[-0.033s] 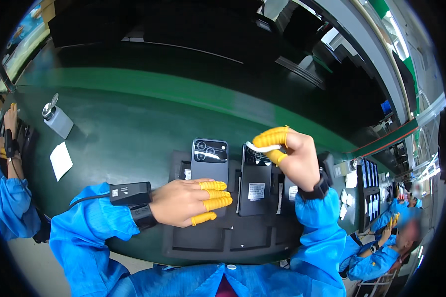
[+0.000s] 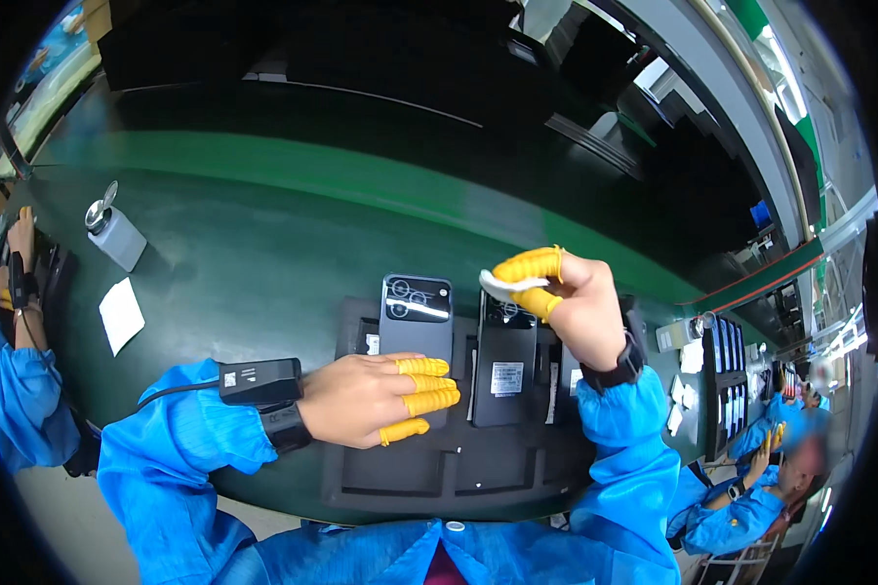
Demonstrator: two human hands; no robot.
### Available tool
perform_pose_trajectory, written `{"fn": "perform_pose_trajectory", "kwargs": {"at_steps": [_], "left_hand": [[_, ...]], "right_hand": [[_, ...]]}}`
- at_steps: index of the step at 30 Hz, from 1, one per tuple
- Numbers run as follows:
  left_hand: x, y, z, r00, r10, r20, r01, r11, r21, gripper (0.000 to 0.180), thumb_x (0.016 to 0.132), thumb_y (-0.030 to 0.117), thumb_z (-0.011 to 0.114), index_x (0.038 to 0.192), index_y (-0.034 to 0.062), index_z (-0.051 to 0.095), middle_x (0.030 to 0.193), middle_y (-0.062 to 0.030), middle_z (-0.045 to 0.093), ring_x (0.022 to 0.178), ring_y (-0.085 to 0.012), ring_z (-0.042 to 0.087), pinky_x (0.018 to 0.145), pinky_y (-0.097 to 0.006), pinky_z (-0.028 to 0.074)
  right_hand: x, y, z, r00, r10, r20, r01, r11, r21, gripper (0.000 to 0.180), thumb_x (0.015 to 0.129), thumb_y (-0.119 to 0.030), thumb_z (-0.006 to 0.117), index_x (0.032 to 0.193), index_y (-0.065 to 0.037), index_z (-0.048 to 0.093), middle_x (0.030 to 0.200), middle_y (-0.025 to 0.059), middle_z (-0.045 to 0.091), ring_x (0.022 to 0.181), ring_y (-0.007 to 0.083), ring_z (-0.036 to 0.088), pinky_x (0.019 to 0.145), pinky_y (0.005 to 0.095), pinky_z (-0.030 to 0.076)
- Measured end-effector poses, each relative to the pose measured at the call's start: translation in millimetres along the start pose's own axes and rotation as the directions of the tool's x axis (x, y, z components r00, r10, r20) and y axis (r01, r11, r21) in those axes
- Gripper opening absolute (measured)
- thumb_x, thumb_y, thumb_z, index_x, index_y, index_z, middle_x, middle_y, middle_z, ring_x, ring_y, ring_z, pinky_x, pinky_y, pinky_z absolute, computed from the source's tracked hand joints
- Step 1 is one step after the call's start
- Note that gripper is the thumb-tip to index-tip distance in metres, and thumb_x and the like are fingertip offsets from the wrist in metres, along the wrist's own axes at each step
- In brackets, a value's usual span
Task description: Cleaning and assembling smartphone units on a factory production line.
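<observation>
My left hand [image 2: 366,398], in yellow finger cots, lies flat with fingers stretched over the lower part of a grey smartphone [image 2: 417,334]. The phone's back faces up, showing a dark camera panel with round lenses. My right hand [image 2: 583,304], also in yellow finger cots, pinches a folded white wipe [image 2: 502,286]. Wipe and fingertips are over the camera end of a second, darker smartphone [image 2: 502,349]; whether they touch it I cannot tell. A white label [image 2: 506,378] is on that phone's back. Both phones are on a black foam tray [image 2: 390,478] with recesses.
On the green table [image 2: 263,253], a grey pump bottle [image 2: 117,239] with a raised lid stands at the left, near a white sheet [image 2: 121,317]. A rack of phones [image 2: 725,361] and white wipes [image 2: 692,357] are at the right. Co-workers [image 2: 741,497] sit on either side.
My right hand has shifted slightly up and left with the wipe, of which more shows. My left hand stays on the grey phone.
</observation>
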State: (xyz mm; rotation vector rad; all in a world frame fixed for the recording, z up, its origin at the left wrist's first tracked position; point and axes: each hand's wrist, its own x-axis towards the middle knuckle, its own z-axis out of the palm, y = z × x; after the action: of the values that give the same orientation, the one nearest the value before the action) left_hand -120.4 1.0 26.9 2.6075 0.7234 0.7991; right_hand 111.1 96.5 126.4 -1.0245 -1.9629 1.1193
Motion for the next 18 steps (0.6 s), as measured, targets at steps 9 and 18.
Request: {"fn": "perform_pose_trajectory", "kwargs": {"at_steps": [9,18], "left_hand": [[0.5,-0.8,8.7,1.000,0.007,-0.026,-0.008,0.999,-0.043,0.042,0.089,0.024,0.063,0.128,0.0080,0.058,0.121,-0.0127,0.062,0.123,-0.0256,0.055,0.107,-0.040,0.043],[1.3,-0.7,8.8,0.999,0.005,-0.034,-0.007,0.999,-0.048,0.041,0.089,0.023,0.062,0.127,0.0073,0.059,0.121,-0.0132,0.063,0.123,-0.0263,0.055,0.104,-0.039,0.045]], "right_hand": [[25.4,6.8,6.5,0.936,0.289,0.199,-0.347,0.846,0.405,0.030,0.084,0.004,0.068,0.114,0.005,0.064,0.107,0.0131,0.070,0.097,0.0208,0.068,0.090,0.0316,0.053],[24.8,5.5,21.8,0.983,0.151,0.104,-0.171,0.961,0.220,0.029,0.082,0.006,0.068,0.110,0.001,0.067,0.106,0.0126,0.070,0.094,0.0231,0.069,0.087,0.0316,0.054]]}}
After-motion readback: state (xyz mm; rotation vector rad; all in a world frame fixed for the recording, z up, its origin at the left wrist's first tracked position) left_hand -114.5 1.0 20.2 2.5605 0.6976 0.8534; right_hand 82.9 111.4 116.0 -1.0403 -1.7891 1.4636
